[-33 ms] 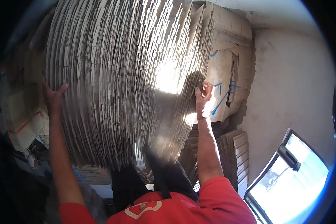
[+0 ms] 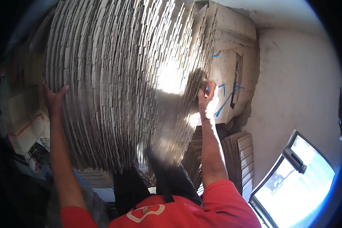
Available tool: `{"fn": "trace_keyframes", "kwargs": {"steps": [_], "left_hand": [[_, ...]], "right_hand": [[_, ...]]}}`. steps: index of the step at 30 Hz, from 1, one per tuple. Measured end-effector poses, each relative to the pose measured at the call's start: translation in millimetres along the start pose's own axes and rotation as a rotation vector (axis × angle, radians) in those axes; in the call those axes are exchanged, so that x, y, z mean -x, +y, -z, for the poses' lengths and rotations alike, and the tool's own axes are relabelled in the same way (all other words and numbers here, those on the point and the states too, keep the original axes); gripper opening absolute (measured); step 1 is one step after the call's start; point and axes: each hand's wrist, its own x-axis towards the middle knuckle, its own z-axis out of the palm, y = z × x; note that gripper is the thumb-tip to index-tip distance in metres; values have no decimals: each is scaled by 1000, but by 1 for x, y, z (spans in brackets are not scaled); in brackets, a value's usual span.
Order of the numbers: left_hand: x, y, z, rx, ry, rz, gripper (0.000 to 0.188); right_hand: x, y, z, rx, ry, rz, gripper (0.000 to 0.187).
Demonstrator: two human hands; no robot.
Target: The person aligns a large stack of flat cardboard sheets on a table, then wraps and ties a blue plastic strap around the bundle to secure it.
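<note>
A wide stack of cardboard sheets point(image 2: 114, 87) stands on edge in front of me, its many thin edges facing up, with a bright patch of sunlight at its right half. My left hand point(image 2: 55, 97) grips the stack's left side, thumb on the outermost sheets and most fingers hidden behind them. At the right side my right hand point(image 2: 208, 95) has its fingers curled and its thumb against the last sheets' edges. Exactly how many sheets its fingers take hold of I cannot tell.
Behind the right hand stand larger flat cardboard pieces point(image 2: 224, 72) with blue straps point(image 2: 225, 104). More cardboard sheets point(image 2: 231, 152) stand lower right. A plain wall point(image 2: 292, 76) and a bright window point(image 2: 292, 178) are at the right. Cardboard boxes point(image 2: 24, 114) stand at the left.
My right hand has shifted slightly, its fingers bending closer to the stack's right edge. The left hand and the stack look nearly the same.
</note>
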Motion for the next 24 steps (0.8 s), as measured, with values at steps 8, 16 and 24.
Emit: {"fn": "trace_keyframes", "kwargs": {"steps": [8,16,24], "left_hand": [[-1,6,2,60,11,-31,113],[-9,0,-3,119,45,-80,112],[-8,-6,-3,43,22,-19,112]], "right_hand": [[-17,-46,8,266,-204,-57,84],[-9,-44,19,170,-73,100,80],[-8,-31,21,510,-97,188,80]]}}
